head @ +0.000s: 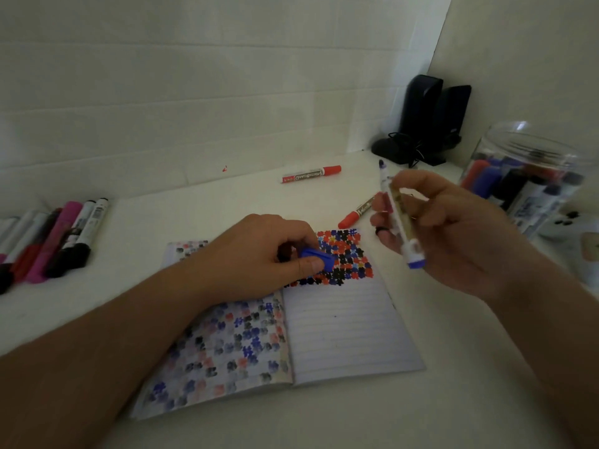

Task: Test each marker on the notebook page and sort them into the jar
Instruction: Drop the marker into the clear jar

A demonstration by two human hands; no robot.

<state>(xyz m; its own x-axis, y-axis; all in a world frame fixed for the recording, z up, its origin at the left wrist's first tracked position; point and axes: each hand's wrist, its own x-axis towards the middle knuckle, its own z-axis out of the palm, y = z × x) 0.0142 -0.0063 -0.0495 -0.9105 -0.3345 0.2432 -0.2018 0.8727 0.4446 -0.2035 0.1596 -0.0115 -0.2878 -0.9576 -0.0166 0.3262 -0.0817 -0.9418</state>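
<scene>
An open lined notebook (350, 332) lies in front of me, its right page marked at the top with red, blue and black blots. My left hand (259, 254) rests over the page and pinches a blue marker cap (316, 258). My right hand (447, 228) holds an uncapped blue marker (393, 205) above the table, tip pointing up and away. A clear plastic jar (531, 176) with several markers inside stands at the right.
A row of several capped markers (55, 241) lies at the left. Two red-capped markers rest on the table, one (311, 175) near the wall and one (355, 215) beside the notebook. Black speakers (428, 121) stand in the back corner.
</scene>
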